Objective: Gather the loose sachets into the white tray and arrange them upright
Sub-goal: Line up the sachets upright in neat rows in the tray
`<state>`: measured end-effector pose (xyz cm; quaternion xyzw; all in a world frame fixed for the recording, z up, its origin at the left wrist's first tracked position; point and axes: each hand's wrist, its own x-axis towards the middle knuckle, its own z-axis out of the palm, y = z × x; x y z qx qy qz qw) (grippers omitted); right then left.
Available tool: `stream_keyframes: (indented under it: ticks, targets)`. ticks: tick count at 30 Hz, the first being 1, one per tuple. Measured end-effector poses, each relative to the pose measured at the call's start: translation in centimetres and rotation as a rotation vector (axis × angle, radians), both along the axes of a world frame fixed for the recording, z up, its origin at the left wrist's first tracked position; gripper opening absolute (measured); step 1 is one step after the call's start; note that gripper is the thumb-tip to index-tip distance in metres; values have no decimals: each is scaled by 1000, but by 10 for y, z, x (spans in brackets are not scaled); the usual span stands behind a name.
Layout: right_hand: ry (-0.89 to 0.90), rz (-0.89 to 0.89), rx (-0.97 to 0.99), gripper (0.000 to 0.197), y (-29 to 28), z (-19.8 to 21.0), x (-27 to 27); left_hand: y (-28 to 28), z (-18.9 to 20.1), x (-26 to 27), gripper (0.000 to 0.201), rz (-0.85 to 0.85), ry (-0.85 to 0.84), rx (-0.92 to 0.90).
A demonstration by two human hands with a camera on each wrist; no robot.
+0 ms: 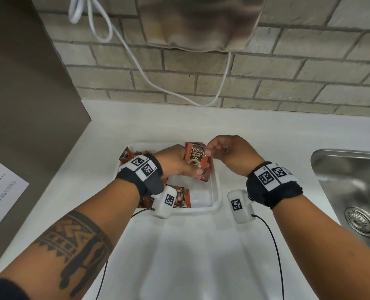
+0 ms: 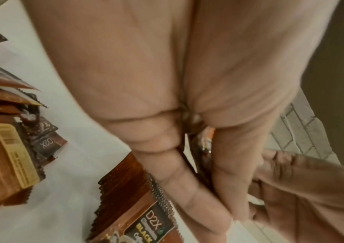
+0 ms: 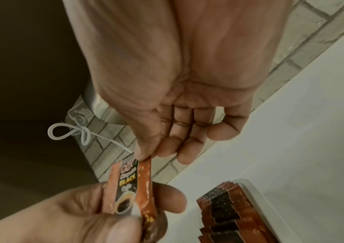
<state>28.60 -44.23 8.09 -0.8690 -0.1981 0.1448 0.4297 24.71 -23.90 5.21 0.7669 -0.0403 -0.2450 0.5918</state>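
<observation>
Sachets (image 1: 197, 158) in a small bundle are gripped by the left hand (image 1: 175, 163) above the white tray (image 1: 215, 187), fingers curled round the bundle's lower part so it stands upright. At the bundle's 2 o'clock corner, the right hand (image 1: 227, 151) pinches the front sachet's top edge between thumb and forefinger, probably to square it with the rest. Just below, a row of sachets (image 3: 227, 212) already stands on edge along the tray's 3 o'clock side. Loose ones (image 1: 179, 195) lie jumbled at 7 o'clock. The tray sits on the desk (image 1: 266, 135), a steel sink (image 1: 353, 180) at 3 o'clock.
</observation>
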Motion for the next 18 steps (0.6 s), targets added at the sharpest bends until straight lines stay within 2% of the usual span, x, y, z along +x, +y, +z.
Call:
stream_keyframes:
  ticks: [2, 6, 11, 13, 16, 18]
  targets:
    - [-30, 15, -20, 9, 0, 4, -1, 0, 2, -1, 26, 44, -80, 102]
    - [-69, 21, -35, 4, 4, 6, -2, -5, 1, -3, 30, 129, -121, 110]
    - [-119, 5, -65, 3, 6, 2, -4, -6, -4, -1, 31, 195, -215, 282]
    - [-129, 0, -108, 3, 5, -3, -4, -4, -6, 3, 40, 126, -164, 472]
    - [-150, -5, -217, 5, 3, -12, -2, -5, -2, 0, 57, -83, -25, 939]
    - [-136, -17, -276, 6, 3, -19, 1, -11, 2, -3, 57, -169, -33, 1051]
